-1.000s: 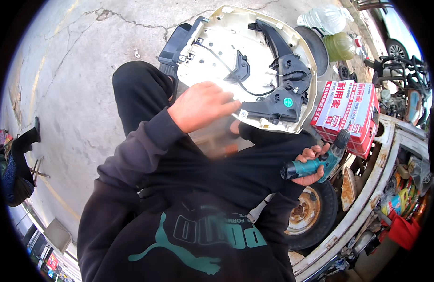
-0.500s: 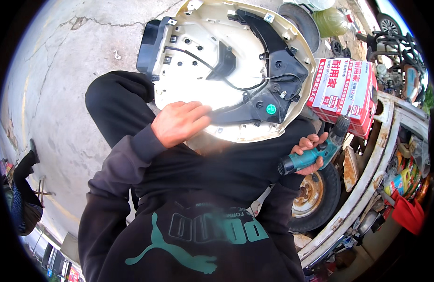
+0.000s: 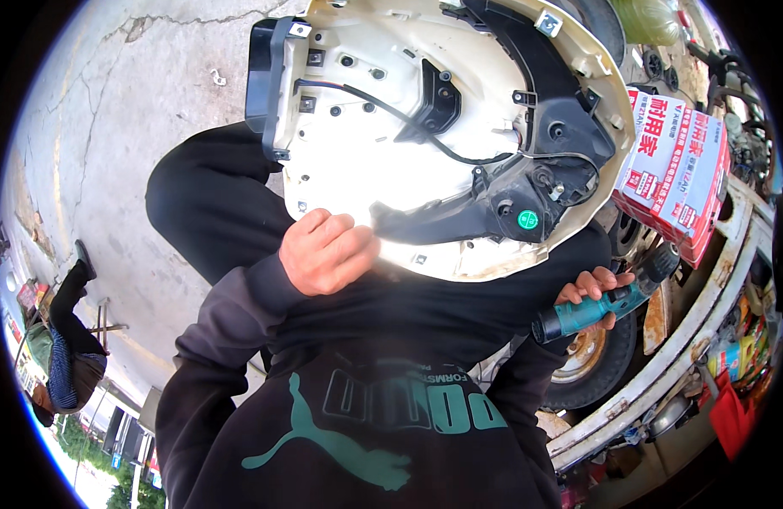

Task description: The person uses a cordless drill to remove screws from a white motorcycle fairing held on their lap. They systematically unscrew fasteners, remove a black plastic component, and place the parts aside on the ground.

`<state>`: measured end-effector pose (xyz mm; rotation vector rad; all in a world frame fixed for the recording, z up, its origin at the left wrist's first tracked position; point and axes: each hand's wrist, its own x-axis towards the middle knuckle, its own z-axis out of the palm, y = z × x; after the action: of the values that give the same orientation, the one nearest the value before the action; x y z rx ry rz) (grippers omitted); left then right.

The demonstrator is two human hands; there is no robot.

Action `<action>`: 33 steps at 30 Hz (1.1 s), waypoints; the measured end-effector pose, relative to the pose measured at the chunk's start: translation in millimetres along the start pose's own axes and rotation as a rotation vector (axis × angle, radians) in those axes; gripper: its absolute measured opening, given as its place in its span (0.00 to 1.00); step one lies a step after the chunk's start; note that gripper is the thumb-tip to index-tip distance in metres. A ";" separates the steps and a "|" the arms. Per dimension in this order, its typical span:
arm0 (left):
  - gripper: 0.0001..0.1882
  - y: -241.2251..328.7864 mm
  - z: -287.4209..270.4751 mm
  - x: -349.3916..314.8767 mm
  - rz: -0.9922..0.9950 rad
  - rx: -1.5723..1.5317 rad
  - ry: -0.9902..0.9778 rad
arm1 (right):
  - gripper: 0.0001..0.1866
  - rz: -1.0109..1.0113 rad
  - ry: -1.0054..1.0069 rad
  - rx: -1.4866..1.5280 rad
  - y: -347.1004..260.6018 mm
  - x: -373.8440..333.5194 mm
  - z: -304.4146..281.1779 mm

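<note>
A cream plastic vehicle panel (image 3: 357,161) lies across my thighs with its inner side up, black trim (image 3: 459,216) and a dark cable (image 3: 400,119) fixed in it. At its near left rim, my left hand (image 3: 328,254) is closed with the fingers curled. Whether it grips the rim or a small part is hidden. To the right of the panel, my right hand (image 3: 595,288) is wrapped round a teal cordless drill (image 3: 586,316), whose black chuck points up and right, away from the panel.
Beyond the drill stands a red and white box (image 3: 671,170) next to a rusty white metal frame (image 3: 705,288). A wheel (image 3: 586,365) sits under the frame. Far left, a seated person (image 3: 64,356) is on the concrete ground (image 3: 154,93). A yellowish bottle (image 3: 650,21) is at the upper right.
The panel, drill and box appear further right in the view, and the drill lower. My left hand's fingers, reaching over the rim before, are now more curled. The drill stays in my right hand.
</note>
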<state>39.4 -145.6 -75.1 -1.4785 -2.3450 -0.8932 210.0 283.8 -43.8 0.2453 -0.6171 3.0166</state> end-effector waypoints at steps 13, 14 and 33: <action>0.25 -5.0 3.4 7.7 -0.049 -0.134 -0.010 | 0.42 0.024 0.125 -0.003 -8.0 0.0 9.5; 0.24 -5.0 2.7 8.5 -0.051 -0.147 -0.026 | 0.42 0.026 0.119 0.004 -8.2 0.1 9.8; 0.16 -4.4 -2.0 16.5 -0.133 -0.187 -0.075 | 0.40 0.056 0.182 0.053 -12.7 5.4 16.0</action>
<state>27.6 -136.0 -67.0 -1.4600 -2.4987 -1.1371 208.1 289.3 -23.5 -0.0448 -0.5378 3.0648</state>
